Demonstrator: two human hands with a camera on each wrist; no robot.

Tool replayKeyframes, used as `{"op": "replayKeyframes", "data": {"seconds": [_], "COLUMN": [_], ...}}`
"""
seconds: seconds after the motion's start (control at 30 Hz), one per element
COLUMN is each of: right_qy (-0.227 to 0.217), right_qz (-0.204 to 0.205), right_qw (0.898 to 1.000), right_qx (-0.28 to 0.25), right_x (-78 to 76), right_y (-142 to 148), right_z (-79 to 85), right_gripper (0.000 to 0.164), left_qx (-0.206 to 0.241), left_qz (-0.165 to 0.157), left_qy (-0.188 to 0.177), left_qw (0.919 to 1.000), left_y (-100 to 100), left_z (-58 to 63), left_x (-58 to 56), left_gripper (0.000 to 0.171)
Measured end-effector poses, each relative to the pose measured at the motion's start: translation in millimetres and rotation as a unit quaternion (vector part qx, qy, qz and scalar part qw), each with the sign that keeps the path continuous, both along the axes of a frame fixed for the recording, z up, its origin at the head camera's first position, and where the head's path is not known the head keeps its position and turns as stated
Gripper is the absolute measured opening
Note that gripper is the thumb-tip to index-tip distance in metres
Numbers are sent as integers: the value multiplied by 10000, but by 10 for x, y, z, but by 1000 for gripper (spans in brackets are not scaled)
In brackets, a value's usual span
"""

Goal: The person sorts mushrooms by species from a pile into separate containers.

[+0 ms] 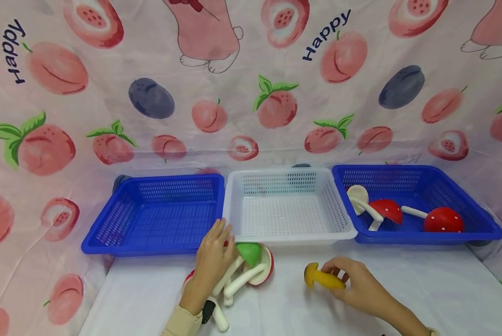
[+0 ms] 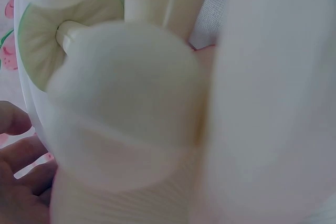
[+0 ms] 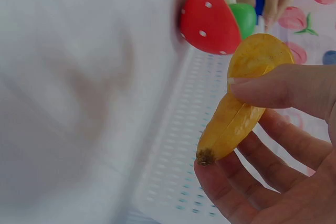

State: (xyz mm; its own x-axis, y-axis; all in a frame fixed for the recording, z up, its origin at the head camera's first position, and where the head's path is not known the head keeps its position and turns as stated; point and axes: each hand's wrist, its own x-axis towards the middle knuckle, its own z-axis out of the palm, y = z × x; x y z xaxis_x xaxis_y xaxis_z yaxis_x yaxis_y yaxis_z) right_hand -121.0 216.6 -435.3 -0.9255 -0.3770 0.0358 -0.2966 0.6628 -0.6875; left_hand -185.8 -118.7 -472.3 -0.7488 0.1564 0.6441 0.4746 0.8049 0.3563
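Note:
My right hand (image 1: 356, 284) pinches a yellow toy mushroom (image 1: 324, 277) above the white table, thumb on one side and fingers on the other. The right wrist view shows the thumb across the yellow mushroom (image 3: 226, 124), its brown stem end at the lower fingers. My left hand (image 1: 215, 254) reaches over a pile of toy mushrooms, fingertips at the front rims of the left and middle baskets, fingers loosely extended. In that pile lie a green-capped mushroom (image 1: 250, 253) and a red-capped one (image 1: 269, 266), with several white stems. White mushroom parts fill most of the left wrist view.
Three baskets stand in a row behind the hands: a blue basket (image 1: 150, 252) at left, a white basket (image 1: 293, 239) in the middle, a blue basket (image 1: 427, 238) at right. The right one contains red-capped mushrooms (image 1: 444, 220). A fruit-print cloth (image 1: 242, 84) hangs behind.

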Motion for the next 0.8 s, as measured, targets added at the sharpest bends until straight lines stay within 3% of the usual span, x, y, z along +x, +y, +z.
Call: {"op": "replayKeyframes", "data": {"seconds": [0.47,0.8], "right_qy": [601,1264], "right_qz": [-129,-154], "right_qw": [9980,9918], "right_qx": [130,-51], "right_x": [-144,-377], "right_y": [62,71], "right_z": [282,434], "right_gripper": [35,38], "left_qx": [18,5], "left_qz": [31,59], "left_qy": [-77,-5], "left_qw": [10000,10000], "left_y": [-6,-5], "left_z": [10,13], "left_x": [7,-5], "left_gripper": [30,30]}}
